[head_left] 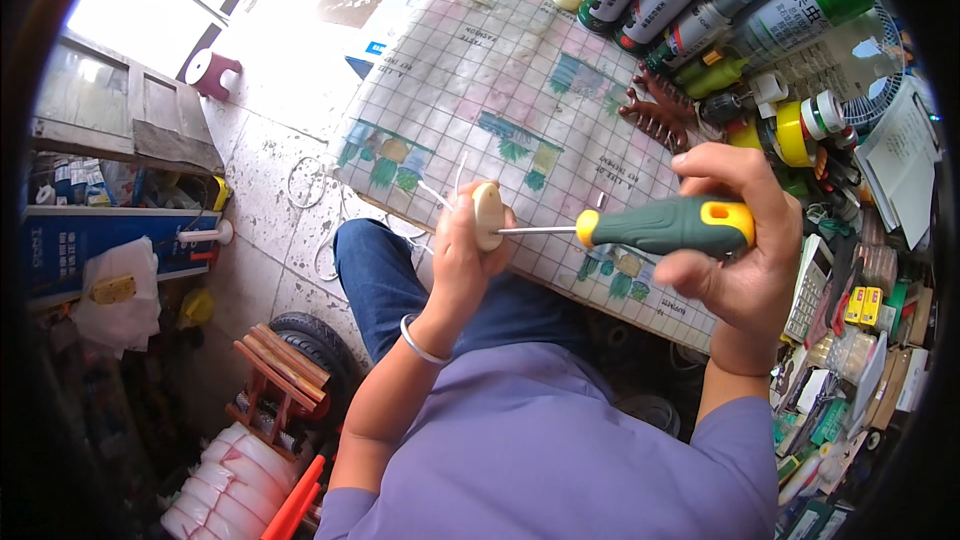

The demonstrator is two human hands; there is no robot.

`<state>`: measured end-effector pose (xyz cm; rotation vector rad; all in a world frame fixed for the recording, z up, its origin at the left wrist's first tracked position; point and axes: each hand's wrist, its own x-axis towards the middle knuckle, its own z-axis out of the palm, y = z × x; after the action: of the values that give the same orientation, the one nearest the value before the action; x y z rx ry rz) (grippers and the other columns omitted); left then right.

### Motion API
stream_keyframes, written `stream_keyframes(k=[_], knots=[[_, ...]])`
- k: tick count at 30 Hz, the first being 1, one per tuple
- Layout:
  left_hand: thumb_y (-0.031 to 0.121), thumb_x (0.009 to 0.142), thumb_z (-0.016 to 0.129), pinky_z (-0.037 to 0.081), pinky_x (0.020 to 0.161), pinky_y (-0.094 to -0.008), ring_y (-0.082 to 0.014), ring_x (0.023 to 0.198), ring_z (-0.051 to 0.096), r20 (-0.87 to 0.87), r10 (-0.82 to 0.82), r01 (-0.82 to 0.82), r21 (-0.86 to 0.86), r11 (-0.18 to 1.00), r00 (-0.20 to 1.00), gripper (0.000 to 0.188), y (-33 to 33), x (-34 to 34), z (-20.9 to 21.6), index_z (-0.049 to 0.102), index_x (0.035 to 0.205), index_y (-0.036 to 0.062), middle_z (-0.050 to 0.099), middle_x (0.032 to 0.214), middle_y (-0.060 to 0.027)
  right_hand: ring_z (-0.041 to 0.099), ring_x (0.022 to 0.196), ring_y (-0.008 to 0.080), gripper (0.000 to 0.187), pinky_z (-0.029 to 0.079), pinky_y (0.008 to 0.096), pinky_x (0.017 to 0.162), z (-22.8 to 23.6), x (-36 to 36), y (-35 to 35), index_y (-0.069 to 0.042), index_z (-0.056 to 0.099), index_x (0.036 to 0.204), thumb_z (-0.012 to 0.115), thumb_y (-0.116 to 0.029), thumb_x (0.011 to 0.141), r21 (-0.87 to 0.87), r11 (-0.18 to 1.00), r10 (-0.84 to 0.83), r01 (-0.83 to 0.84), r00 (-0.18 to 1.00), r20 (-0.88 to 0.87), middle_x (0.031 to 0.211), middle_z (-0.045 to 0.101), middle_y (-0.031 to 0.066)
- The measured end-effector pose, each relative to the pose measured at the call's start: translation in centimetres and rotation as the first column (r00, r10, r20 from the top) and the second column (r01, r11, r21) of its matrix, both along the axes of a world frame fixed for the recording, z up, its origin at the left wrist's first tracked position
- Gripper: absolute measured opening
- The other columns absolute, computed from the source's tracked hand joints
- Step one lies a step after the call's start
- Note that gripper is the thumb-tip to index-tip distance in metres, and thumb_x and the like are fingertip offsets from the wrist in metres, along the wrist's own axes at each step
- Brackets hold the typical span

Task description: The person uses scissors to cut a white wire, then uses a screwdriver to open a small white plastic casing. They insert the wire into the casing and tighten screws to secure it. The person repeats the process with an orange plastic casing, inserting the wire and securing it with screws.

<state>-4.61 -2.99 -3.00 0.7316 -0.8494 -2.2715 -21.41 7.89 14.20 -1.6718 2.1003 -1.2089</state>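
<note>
Between the fingers and thumb of my left hand [465, 250] is a small cream oval plastic piece [487, 215], held above the near edge of the table. Thin white wires [437, 196] stick out beside it. My right hand [745, 240] is loosely around the end of a screwdriver [665, 227] with a green and yellow handle. Its thumb is blurred and stands off the handle, and the other fingers curl over the far side. The metal shaft points left, and its tip meets the oval piece. A small dark bit [600, 199] lies on the tabletop behind the shaft.
The table [420, 90] has a checked cover. Spray cans [655, 0], a brown claw clip [660, 112], tape rolls [795, 135] and a calculator [808, 285] crowd its right side. White cord [308, 183] loops on the floor near a pink stool [210, 73]. Shelves stand left.
</note>
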Motion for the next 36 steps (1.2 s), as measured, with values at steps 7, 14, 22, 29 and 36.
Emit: stream_keyframes(k=[7, 14, 22, 29, 36], knots=[[0.040, 0.102, 0.031, 0.026, 0.040, -0.0206, -0.0069, 0.042, 0.033, -0.035, -0.016, 0.016, 0.001, 1.000, 0.999, 0.042, -0.1, 0.0, 0.1, 0.043, 0.119, 0.0044, 0.055, 0.077, -0.0079, 0.057, 0.076, 0.0170, 0.067, 0.047, 0.0261, 0.069, -1.7, -0.7, -0.5, -0.003, 0.057, 0.106, 0.082, -0.047, 0.061, -0.188, 0.971, 0.137, -0.146, 0.989, -0.063, 0.085, 0.059, 0.0083], [0.045, 0.101, 0.030, 0.026, 0.040, -0.0214, -0.0070, 0.043, 0.032, -0.017, -0.026, 0.026, 0.020, 0.999, 1.000, 0.046, -0.3, 0.1, 0.3, 0.045, 0.118, 0.0043, 0.055, 0.076, -0.0079, 0.058, 0.081, 0.0150, 0.052, 0.047, 0.0257, 0.073, -1.6, -0.7, 0.2, -0.001, 0.056, 0.105, 0.078, -0.037, 0.075, -0.194, 0.980, -0.009, 0.038, 0.989, 0.150, 0.095, 0.059, 0.0081], [0.043, 0.101, 0.030, 0.026, 0.041, -0.0220, -0.0079, 0.043, 0.031, -0.037, -0.067, 0.070, 0.071, 0.995, 0.997, 0.045, -0.6, 0.6, 0.1, 0.048, 0.116, 0.0043, 0.057, 0.079, -0.0095, 0.055, 0.087, 0.0119, 0.041, 0.045, 0.0252, 0.081, -2.6, -1.8, -0.3, -0.001, 0.057, 0.102, 0.076, -0.030, 0.080, -0.213, 0.967, -0.078, 0.139, 0.959, 0.272, 0.099, 0.056, 0.0051], [0.038, 0.099, 0.034, 0.030, 0.042, -0.0214, -0.0081, 0.044, 0.034, -0.156, -0.072, 0.098, 0.166, 0.981, 0.985, 0.046, -1.1, 0.5, 0.4, 0.044, 0.126, 0.0033, 0.059, 0.086, -0.0092, 0.055, 0.085, 0.0094, 0.036, 0.046, 0.0248, 0.081, -3.7, -3.0, -0.1, -0.003, 0.056, 0.105, 0.073, -0.027, 0.084, -0.146, 0.973, -0.130, 0.178, 0.948, 0.292, 0.096, 0.057, 0.0035], [0.036, 0.099, 0.034, 0.031, 0.043, -0.0210, -0.0091, 0.046, 0.036, -0.007, -0.185, 0.185, 0.061, 0.981, 0.983, 0.046, -2.7, -2.0, 1.6, 0.048, 0.122, -0.0006, 0.061, 0.093, -0.0103, 0.054, 0.081, 0.0077, 0.034, 0.045, 0.0224, 0.076, -4.0, -4.3, 0.1, -0.003, 0.056, 0.104, 0.072, -0.025, 0.084, -0.143, 0.964, -0.167, 0.225, 0.927, 0.335, 0.091, 0.057, 0.0026]])
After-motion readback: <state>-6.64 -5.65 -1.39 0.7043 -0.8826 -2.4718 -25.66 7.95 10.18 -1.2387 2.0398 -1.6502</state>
